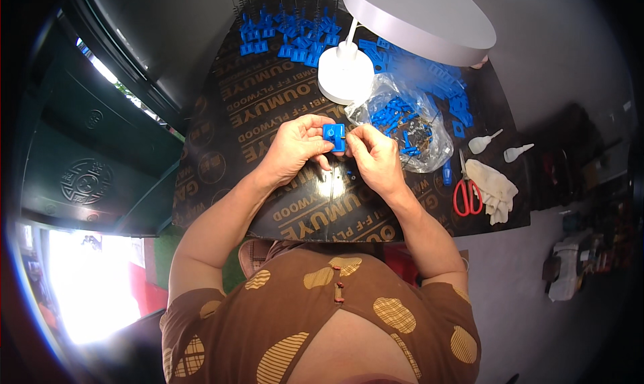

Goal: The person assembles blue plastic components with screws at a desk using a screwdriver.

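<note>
A small, square-edged blue plastic part [333, 137] is held up over the middle of the table. My left hand [292, 150] grips it from its left side, thumb against its face. Close to the part's right edge, the thumb and forefinger of my right hand [379, 161] are pinched together. Whatever lies between those fingertips is too small to make out. Just beyond my right hand lies a clear plastic bag [439, 139], spread open, with blue pieces [392, 112] and small metal bits inside.
A white lamp's base [343, 79] stands beyond my hands, its broad head [422, 15] overhanging the table [228, 129]. Blue parts with springs [295, 35] and flat blue pieces [436, 82] line the far side. Scissors [467, 199], a cloth [495, 193] and white nozzle bottles [479, 144] lie right.
</note>
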Demonstrator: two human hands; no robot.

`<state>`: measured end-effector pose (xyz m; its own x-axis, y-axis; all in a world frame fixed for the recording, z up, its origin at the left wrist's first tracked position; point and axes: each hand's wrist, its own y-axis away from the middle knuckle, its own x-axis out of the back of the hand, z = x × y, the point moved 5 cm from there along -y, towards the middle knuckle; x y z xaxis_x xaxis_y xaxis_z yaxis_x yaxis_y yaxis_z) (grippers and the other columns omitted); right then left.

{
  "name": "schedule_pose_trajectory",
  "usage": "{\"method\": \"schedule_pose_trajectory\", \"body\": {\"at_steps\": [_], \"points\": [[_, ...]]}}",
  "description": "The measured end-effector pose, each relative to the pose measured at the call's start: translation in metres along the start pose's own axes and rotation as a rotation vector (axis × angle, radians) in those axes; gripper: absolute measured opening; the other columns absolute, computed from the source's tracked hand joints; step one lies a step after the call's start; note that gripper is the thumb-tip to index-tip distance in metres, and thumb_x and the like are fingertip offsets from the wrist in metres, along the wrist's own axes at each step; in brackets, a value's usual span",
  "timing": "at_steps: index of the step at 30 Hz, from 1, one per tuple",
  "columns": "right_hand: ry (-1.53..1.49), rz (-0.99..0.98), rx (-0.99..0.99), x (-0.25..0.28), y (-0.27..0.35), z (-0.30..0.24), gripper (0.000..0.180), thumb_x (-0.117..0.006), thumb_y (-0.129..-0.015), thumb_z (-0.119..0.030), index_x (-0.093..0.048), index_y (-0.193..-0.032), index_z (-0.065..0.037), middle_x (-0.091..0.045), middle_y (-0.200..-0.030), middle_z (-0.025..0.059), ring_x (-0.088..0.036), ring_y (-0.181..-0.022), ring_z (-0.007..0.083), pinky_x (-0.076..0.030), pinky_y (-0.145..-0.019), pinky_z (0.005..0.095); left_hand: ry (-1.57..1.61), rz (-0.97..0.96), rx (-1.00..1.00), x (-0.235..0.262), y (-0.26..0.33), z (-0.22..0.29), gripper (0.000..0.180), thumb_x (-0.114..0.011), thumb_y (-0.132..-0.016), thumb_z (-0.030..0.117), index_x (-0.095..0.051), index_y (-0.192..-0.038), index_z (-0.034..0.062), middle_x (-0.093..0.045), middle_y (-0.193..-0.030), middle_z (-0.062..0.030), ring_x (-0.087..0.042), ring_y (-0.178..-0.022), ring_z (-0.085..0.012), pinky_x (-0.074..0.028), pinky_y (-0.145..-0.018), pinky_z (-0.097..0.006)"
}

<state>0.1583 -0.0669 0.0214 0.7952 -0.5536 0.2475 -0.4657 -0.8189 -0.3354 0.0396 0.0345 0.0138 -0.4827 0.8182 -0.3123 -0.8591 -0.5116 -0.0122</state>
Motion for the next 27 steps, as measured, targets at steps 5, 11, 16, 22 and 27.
{"method": "schedule_pose_trajectory", "body": {"at_steps": [5,11,16,22,27], "points": [[0.108,-0.013,-0.005,0.0015,-0.0004,-0.0026,0.013,-0.058,-0.088,-0.007,-0.063,-0.082,0.003,-0.061,-0.061,0.0111,-0.056,-0.053,0.0111,-0.045,-0.051,0.0285,0.028,-0.029,0.084,0.0002,0.0010,-0.0010,0.037,-0.055,-0.086,-0.007,-0.043,-0.121,-0.0085,-0.062,-0.101,-0.0168,-0.069,-0.077,-0.0213,-0.056,-0.048,-0.020],[0.113,-0.001,0.011,0.0016,0.0000,-0.0040,0.013,-0.058,-0.088,-0.007,-0.062,-0.082,0.003,-0.060,-0.061,0.0112,-0.055,-0.053,0.0111,-0.044,-0.050,0.0286,0.017,-0.025,0.042,-0.0001,-0.0012,-0.0040,0.039,-0.056,-0.086,-0.006,-0.043,-0.123,-0.0093,-0.063,-0.100,-0.0160,-0.068,-0.077,-0.0196,-0.058,-0.054,-0.022],[0.121,0.006,0.024,0.0019,0.0005,-0.0026,0.013,-0.057,-0.088,-0.007,-0.062,-0.081,0.003,-0.060,-0.060,0.0111,-0.055,-0.052,0.0111,-0.044,-0.049,0.0287,-0.001,-0.014,0.050,-0.0016,-0.0004,-0.0016,0.034,-0.055,-0.086,-0.007,-0.047,-0.119,-0.0093,-0.064,-0.094,-0.0131,-0.067,-0.076,-0.0163,-0.058,-0.058,-0.022],[0.117,0.011,0.015,0.0009,0.0009,-0.0028,0.015,-0.057,-0.089,-0.008,-0.062,-0.080,0.003,-0.060,-0.060,0.0119,-0.056,-0.051,0.0130,-0.044,-0.049,0.0295,-0.027,-0.042,0.040,0.0018,-0.0006,-0.0053,0.034,-0.054,-0.088,-0.005,-0.046,-0.121,-0.0106,-0.064,-0.097,-0.0156,-0.067,-0.077,-0.0187,-0.059,-0.066,-0.027],[0.139,-0.003,0.002,0.0002,0.0009,-0.0039,0.015,-0.058,-0.089,-0.009,-0.061,-0.080,0.003,-0.060,-0.060,0.0129,-0.057,-0.051,0.0145,-0.044,-0.049,0.0303,-0.001,-0.074,0.010,-0.0006,-0.0005,-0.0047,0.037,-0.054,-0.088,-0.005,-0.045,-0.123,-0.0103,-0.063,-0.097,-0.0162,-0.067,-0.078,-0.0198,-0.059,-0.069,-0.030]]}}
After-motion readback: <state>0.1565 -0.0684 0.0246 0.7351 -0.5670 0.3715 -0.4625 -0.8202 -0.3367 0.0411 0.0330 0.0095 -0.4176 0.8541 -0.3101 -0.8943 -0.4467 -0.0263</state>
